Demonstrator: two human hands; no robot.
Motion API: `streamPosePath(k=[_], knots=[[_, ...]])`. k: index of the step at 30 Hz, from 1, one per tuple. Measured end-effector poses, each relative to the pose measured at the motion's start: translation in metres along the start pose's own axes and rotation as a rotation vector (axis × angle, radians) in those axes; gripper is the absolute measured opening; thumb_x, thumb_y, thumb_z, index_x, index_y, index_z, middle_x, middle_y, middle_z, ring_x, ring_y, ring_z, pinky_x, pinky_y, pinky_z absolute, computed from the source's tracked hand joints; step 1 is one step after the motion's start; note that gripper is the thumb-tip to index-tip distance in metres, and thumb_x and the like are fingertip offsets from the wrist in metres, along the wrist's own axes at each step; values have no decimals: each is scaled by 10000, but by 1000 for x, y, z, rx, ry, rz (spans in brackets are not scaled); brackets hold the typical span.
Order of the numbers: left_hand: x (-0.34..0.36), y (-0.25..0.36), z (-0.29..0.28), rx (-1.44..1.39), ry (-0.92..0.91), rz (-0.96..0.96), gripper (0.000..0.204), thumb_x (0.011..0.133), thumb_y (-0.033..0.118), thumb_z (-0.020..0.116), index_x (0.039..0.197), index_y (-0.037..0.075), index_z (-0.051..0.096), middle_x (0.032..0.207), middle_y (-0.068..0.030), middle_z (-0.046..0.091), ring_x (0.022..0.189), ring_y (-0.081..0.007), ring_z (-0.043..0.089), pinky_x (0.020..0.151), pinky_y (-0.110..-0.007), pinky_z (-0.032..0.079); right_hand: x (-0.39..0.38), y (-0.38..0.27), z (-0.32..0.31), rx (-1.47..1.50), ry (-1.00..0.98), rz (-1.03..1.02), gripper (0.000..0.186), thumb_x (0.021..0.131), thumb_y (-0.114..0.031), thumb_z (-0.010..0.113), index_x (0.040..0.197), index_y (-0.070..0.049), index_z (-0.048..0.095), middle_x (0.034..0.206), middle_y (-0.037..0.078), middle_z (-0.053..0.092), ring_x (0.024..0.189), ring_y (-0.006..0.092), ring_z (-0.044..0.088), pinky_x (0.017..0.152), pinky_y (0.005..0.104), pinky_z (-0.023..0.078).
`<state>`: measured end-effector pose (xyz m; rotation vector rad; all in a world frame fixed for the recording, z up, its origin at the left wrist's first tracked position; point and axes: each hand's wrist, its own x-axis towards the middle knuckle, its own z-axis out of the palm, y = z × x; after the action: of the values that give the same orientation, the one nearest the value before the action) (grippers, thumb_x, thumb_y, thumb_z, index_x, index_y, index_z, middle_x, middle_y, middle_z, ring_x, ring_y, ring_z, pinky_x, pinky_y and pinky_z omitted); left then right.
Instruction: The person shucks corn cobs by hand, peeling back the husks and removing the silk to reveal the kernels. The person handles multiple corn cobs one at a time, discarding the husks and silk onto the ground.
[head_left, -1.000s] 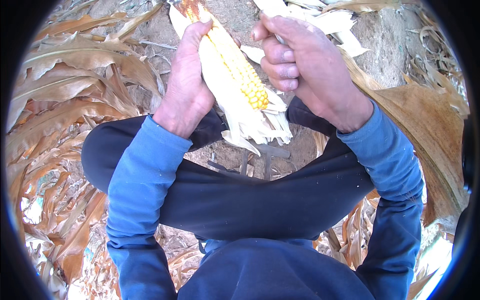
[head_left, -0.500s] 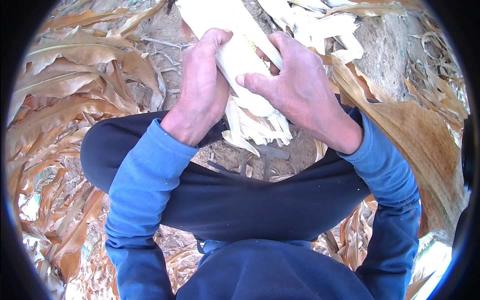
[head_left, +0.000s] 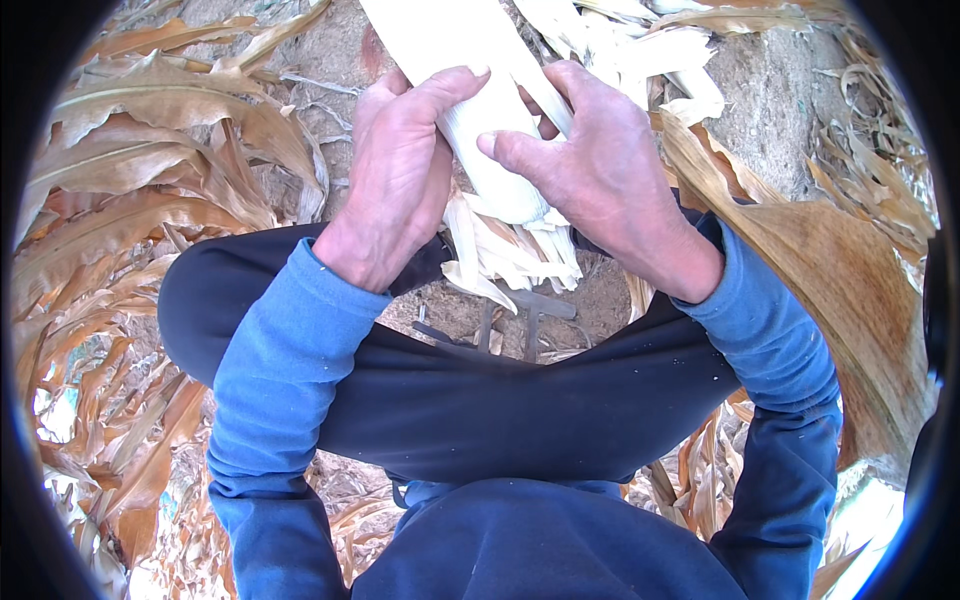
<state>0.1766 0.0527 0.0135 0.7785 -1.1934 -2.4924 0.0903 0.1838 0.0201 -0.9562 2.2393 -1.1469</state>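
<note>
An ear of corn [head_left: 497,150], wrapped in pale, almost white husk, is held in front of me over my crossed legs, its blunt end towards me. My left hand [head_left: 405,165] grips its left side, the thumb lying on top of the husk. On the other side my right hand [head_left: 600,165] has its thumb on the ear, with the fingers curled round a loose strip of husk [head_left: 540,95]. Some of those fingertips are hidden behind the strip. Torn white husk pieces [head_left: 515,255] lie just below the ear.
Dry brown corn leaves [head_left: 160,150] are heaped along the left. A broad dry leaf [head_left: 820,270] arches beside my right arm. More peeled white husks [head_left: 640,50] lie on bare soil [head_left: 770,100] at the far right. Thin dark metal bars [head_left: 532,325] show between my legs.
The yellow kernels that showed in the gap of the husk are now covered from view. My left hand has shifted slightly right, its thumb further over the ear.
</note>
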Motion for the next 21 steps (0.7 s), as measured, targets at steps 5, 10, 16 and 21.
streamPosePath(k=[5, 10, 16, 21], knots=[[1, -4, 0, 37, -23, -5, 381, 913, 111, 633, 1226, -54, 493, 1174, -147, 597, 1083, -213, 613, 986, -372, 487, 4, 1, -3, 125, -27, 74, 356, 753, -222, 717, 921, 76, 617, 667, 183, 625, 627, 265, 647, 590, 379, 505], [2, -8, -5, 20, -34, 13, 443, 898, 113, 662, 1231, -91, 453, 1149, -187, 593, 1008, -237, 654, 874, -351, 575, 7, 0, -6, 338, -87, 97, 326, 799, -176, 671, 987, 88, 634, 654, 127, 626, 567, 157, 599, 527, 319, 480], [1, 0, -2, -18, -87, -103, 366, 905, 109, 591, 1204, -74, 487, 1116, -161, 604, 976, -215, 658, 856, -338, 574, 11, 3, -13, 426, -80, 65, 327, 836, -141, 631, 1069, 88, 639, 732, 134, 663, 633, 152, 636, 582, 297, 514], [-2, 3, 1, -77, -41, -53, 352, 875, 67, 556, 1187, -78, 482, 1079, -148, 605, 934, -210, 661, 850, -340, 572, 15, -5, -24, 317, -105, 44, 351, 809, -143, 637, 1059, 104, 633, 799, 168, 683, 727, 172, 670, 642, 291, 532]])
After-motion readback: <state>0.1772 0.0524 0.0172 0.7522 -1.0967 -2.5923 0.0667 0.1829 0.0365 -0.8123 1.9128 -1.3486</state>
